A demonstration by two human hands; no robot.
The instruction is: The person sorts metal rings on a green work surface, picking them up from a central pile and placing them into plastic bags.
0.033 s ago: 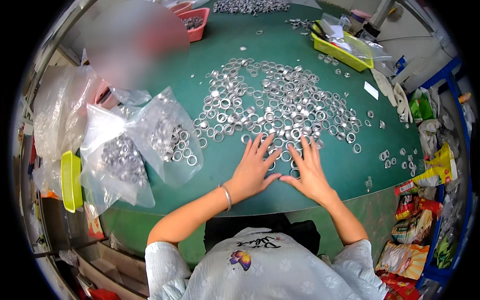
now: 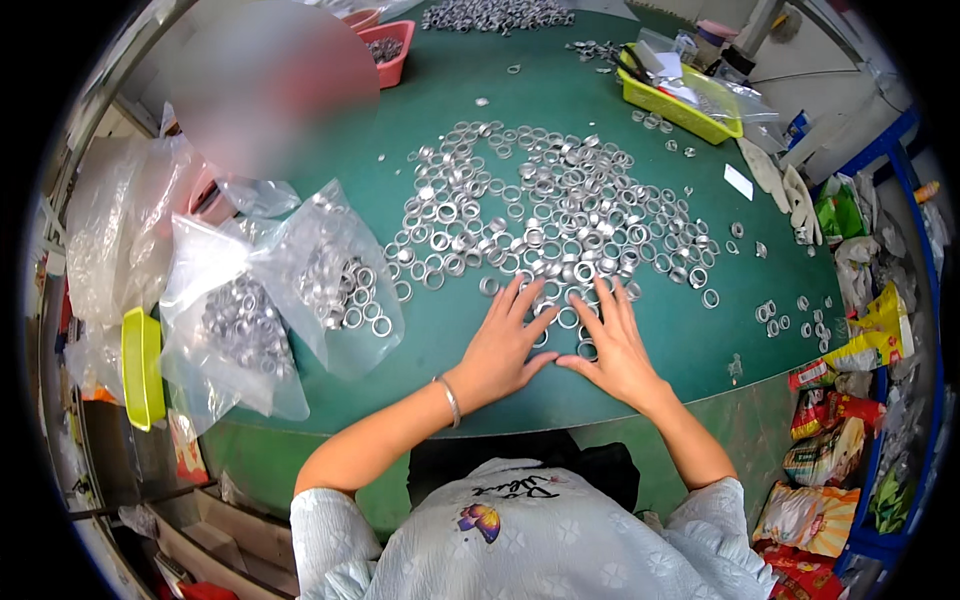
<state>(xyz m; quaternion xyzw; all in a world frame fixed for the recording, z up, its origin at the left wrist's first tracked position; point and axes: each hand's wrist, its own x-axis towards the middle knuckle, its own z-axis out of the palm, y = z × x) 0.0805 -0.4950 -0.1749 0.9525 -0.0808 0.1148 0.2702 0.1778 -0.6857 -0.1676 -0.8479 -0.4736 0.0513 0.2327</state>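
Note:
A wide spread of silver metal rings (image 2: 590, 200) lies on the green tabletop in front of me. At its near edge, my left hand (image 2: 497, 345) rests with its fingers spread, the fingertips among the rings. A metal bangle circles that wrist. Beside it, my right hand (image 2: 612, 345) is also open, its fingertips touching the near rings. Both thumbs point inward and almost meet. Between the hands sit a few loose rings (image 2: 567, 317), partly hidden by the fingers. Neither hand grips anything.
To the left, clear plastic bags (image 2: 245, 325) hold more rings, some spilling out. A yellow-green tray (image 2: 143, 370) stands beside them. Farther off are a pink basket (image 2: 396, 62), another ring heap (image 2: 495, 14) and a yellow basket (image 2: 680, 105). White gloves (image 2: 797, 200) lie at the right.
My hands stay in almost the same place, fingers still spread. Near the left thumb, a ring between the hands shows more clearly. The whole view has shifted slightly.

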